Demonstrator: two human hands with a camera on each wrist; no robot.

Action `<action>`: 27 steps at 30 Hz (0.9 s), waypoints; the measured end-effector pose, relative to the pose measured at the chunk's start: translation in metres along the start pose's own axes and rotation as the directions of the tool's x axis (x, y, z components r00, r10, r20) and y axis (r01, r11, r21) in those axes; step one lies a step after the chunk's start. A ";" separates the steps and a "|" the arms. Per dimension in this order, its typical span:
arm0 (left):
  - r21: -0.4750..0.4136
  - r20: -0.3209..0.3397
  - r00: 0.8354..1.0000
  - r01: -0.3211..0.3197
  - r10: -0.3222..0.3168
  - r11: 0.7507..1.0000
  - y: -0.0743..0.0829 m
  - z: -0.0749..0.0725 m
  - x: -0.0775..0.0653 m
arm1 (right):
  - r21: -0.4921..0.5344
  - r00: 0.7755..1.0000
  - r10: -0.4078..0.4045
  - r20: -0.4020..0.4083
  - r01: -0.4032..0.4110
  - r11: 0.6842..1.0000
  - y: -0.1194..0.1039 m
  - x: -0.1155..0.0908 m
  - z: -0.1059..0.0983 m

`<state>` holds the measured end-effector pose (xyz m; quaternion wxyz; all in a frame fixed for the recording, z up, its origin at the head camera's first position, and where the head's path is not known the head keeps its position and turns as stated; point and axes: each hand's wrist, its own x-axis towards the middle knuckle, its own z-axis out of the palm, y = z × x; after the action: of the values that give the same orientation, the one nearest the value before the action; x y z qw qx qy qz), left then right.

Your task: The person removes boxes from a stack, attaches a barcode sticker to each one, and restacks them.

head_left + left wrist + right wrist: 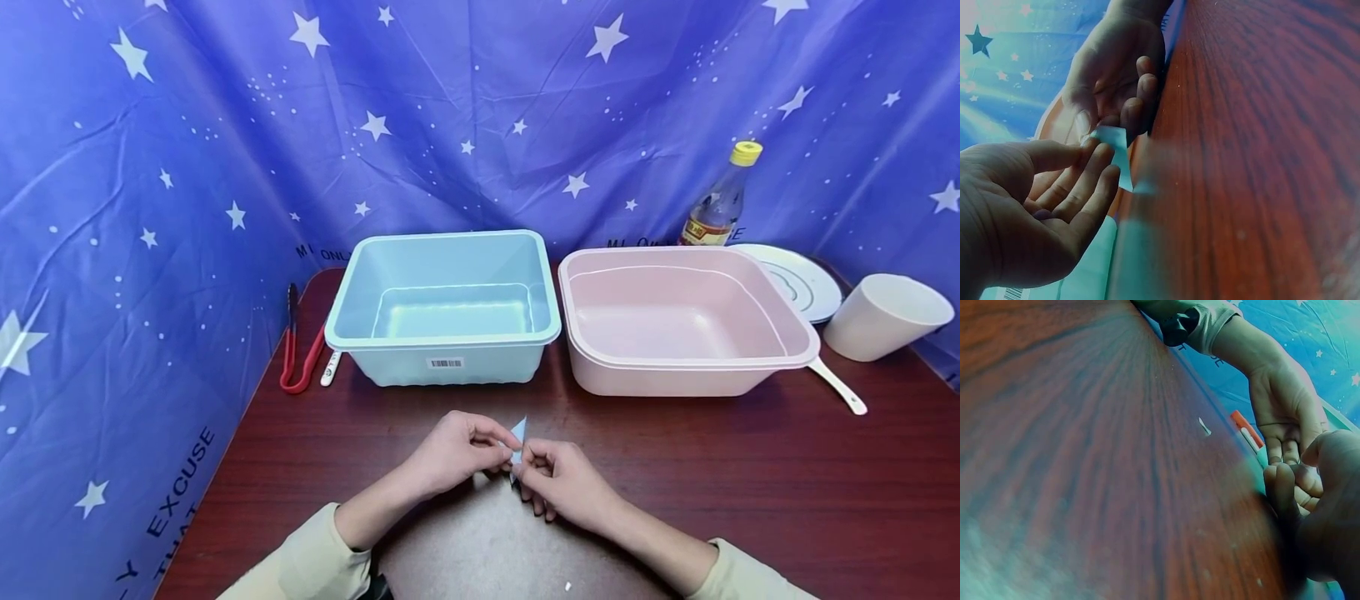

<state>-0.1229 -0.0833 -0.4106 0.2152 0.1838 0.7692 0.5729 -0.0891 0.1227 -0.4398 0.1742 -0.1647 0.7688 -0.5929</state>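
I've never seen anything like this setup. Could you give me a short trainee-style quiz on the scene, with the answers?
1. What are the left hand and right hand pinching between them?
2. True or false: in the head view, the blue basin stands to the left of the pink basin.
3. What colour is the cap on the bottle: (a) red, (b) yellow or (c) white?

Key:
1. A small light-blue piece, apparently paper.
2. True.
3. b, yellow.
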 end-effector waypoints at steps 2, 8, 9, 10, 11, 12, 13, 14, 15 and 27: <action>0.019 -0.015 1.000 0.002 -0.002 1.000 0.000 0.000 0.000 | 0.008 1.000 -0.002 0.003 0.002 1.000 0.000 0.000 0.000; 0.027 -0.047 0.999 -0.021 0.022 0.999 0.000 0.000 0.002 | 0.014 1.000 -0.011 -0.014 0.011 1.000 -0.001 0.000 0.000; 0.024 -0.054 0.998 -0.024 0.026 0.999 0.000 -0.001 0.002 | 0.014 1.000 -0.010 -0.017 0.010 1.000 -0.001 0.000 0.001; 0.023 -0.060 0.998 -0.025 0.026 0.999 -0.001 -0.001 0.003 | 0.016 1.000 -0.009 -0.019 0.009 1.000 -0.001 0.000 0.001; 0.029 -0.069 0.997 -0.025 0.027 0.999 0.000 -0.001 0.003 | 0.017 1.000 -0.006 -0.020 0.006 1.000 -0.001 0.000 0.001; 0.040 -0.078 0.997 -0.024 0.027 0.999 0.000 -0.002 0.003 | 0.017 1.000 -0.003 -0.020 0.004 1.000 -0.001 0.000 0.001; 0.049 -0.086 0.996 -0.025 0.029 0.999 0.000 -0.002 0.003 | 0.017 1.000 -0.002 -0.021 0.003 1.000 -0.001 0.000 0.001; 0.063 -0.097 0.995 -0.022 0.028 0.998 0.000 -0.003 0.003 | 0.016 1.000 -0.001 -0.021 0.002 1.000 -0.002 0.000 0.001; 0.076 -0.107 0.994 -0.020 0.028 0.997 0.000 -0.004 0.003 | 0.016 1.000 -0.001 -0.022 0.002 1.000 -0.002 0.000 0.001; 0.113 -0.179 0.983 -0.004 0.024 0.994 0.005 -0.016 0.003 | 0.093 0.994 -0.013 -0.109 0.023 0.995 -0.002 0.000 -0.002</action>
<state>-0.1336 -0.0930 -0.4022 0.1300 0.1484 0.8151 0.5447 -0.0903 0.1239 -0.4375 0.1344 -0.1308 0.7469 -0.6379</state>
